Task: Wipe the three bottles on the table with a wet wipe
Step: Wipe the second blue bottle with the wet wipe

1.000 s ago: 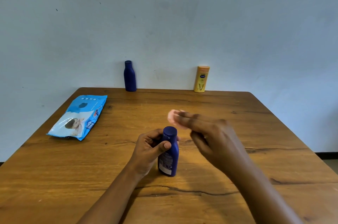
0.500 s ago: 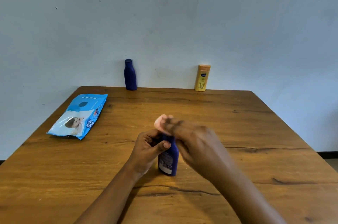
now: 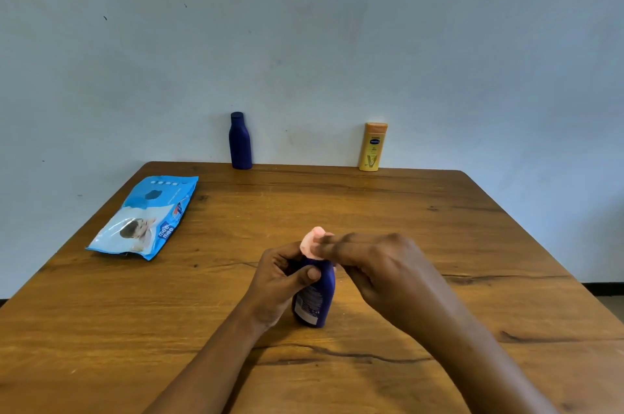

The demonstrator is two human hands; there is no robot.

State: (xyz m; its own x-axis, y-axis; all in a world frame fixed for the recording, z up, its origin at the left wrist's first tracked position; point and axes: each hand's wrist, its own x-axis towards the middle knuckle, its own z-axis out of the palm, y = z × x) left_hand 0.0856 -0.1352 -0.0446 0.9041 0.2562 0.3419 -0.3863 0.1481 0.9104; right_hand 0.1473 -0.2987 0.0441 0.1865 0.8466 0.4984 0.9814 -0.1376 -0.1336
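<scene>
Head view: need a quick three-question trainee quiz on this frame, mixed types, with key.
1. True or false: the yellow bottle stands at the table's far edge, touched by neither hand.
2. Which hand grips the near blue bottle? A) left B) right C) neither
3. Fill in: the right hand holds a pink ___ at that bottle's top.
Key: 1 true; 2 A, the left hand; 3 wipe.
</scene>
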